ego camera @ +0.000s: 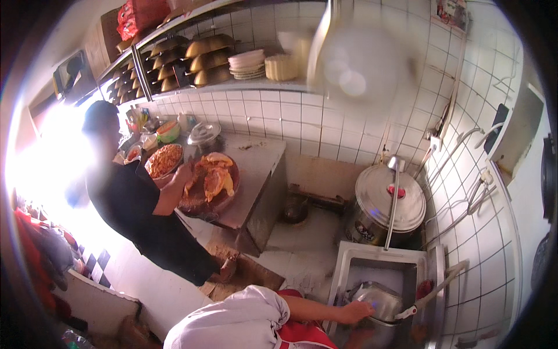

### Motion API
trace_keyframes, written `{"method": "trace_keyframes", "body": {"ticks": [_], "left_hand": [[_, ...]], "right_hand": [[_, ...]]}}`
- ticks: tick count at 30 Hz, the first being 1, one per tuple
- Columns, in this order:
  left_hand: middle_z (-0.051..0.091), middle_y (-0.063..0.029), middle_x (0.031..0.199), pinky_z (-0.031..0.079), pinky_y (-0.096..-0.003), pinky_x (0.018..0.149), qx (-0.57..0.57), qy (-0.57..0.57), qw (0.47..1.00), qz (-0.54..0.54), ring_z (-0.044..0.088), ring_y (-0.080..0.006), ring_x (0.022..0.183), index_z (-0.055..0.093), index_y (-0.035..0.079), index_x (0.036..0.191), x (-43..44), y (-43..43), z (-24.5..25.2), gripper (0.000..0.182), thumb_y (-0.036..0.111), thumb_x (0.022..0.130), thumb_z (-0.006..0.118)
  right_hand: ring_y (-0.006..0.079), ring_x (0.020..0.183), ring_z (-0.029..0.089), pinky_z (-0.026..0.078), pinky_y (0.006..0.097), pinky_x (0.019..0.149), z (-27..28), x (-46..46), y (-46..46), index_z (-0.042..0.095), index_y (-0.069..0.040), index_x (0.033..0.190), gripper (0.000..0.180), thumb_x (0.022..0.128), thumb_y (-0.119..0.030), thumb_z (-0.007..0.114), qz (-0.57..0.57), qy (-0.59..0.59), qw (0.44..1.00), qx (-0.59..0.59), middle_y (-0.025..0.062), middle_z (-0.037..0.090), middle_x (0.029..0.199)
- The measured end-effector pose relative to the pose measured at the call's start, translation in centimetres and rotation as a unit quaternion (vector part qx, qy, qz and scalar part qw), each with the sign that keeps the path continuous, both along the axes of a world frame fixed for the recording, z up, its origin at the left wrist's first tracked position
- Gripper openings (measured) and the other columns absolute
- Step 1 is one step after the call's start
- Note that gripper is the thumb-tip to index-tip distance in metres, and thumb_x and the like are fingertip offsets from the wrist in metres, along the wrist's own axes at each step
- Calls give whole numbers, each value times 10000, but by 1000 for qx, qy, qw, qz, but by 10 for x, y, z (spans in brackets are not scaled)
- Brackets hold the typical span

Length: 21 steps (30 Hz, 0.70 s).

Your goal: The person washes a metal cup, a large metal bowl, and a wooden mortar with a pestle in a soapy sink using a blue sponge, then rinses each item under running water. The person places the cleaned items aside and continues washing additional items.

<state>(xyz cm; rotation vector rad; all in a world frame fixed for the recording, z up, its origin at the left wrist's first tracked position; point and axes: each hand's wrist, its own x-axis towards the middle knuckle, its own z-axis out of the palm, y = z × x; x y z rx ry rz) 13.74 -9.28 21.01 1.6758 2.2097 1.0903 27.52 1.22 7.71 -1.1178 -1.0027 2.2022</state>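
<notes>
My left hand (359,311), reaching from a white sleeve, grips the near edge of a metal pan (379,299). The pan sits tilted inside a stainless steel sink (348,257) with pale, cloudy water in it. Close to the pan's right side is the white end of a beige spout or hose (436,290); it has red marks. A blurred skin-toned shape low in the sink, at the bottom edge, may be my right hand (359,338). What it touches is hidden.
Behind the sink, a large lidded metal pot (370,187) has a long-handled ladle (393,200) lying across it. A co-worker in black (126,205) stands at a steel counter (266,161) with a chicken on a round board (235,174). Stacked bowls (209,61) fill a shelf.
</notes>
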Motion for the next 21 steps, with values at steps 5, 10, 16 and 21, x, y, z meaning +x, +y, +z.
{"method": "trace_keyframes", "body": {"ticks": [5, 10, 16, 21], "left_hand": [[656, -126, 863, 552, -430, 684, -61, 107, 991, -50, 685, -322, 855, 637, 77, 892, 13, -3, -19, 92, 100, 805, 614], [667, -105, 807, 535, -393, 773, -95, 153, 980, -83, 669, -274, 819, 645, 84, 834, 24, -11, -21, 55, 124, 830, 609], [661, -110, 787, 544, -399, 751, -150, 191, 964, -107, 678, -278, 834, 643, 78, 855, 21, -24, 12, 56, 114, 823, 614], [651, -140, 990, 550, -411, 798, 54, -3, 991, -123, 651, -336, 947, 643, 56, 990, -1, -35, 12, 167, 97, 845, 572]], "right_hand": [[279, 1030, 649, 545, 424, 869, -19, 14, 4, 554, 14, 1278, 643, 723, -197, 801, 18, 14, 1000, -2, 152, 647, 1170], [287, 1059, 645, 540, 424, 887, -29, 40, -3, 542, 24, 1307, 706, 685, -177, 807, -66, 156, 979, -110, 164, 642, 1186], [257, 1183, 586, 519, 401, 910, 30, 45, -15, 515, 20, 1375, 723, 706, -130, 744, -243, -66, 921, 296, 199, 576, 1300], [316, 1287, 499, 421, 498, 1031, 99, 37, -9, 521, -111, 1399, 592, 954, -500, 478, -124, 43, 987, -88, 111, 524, 1406]]}}
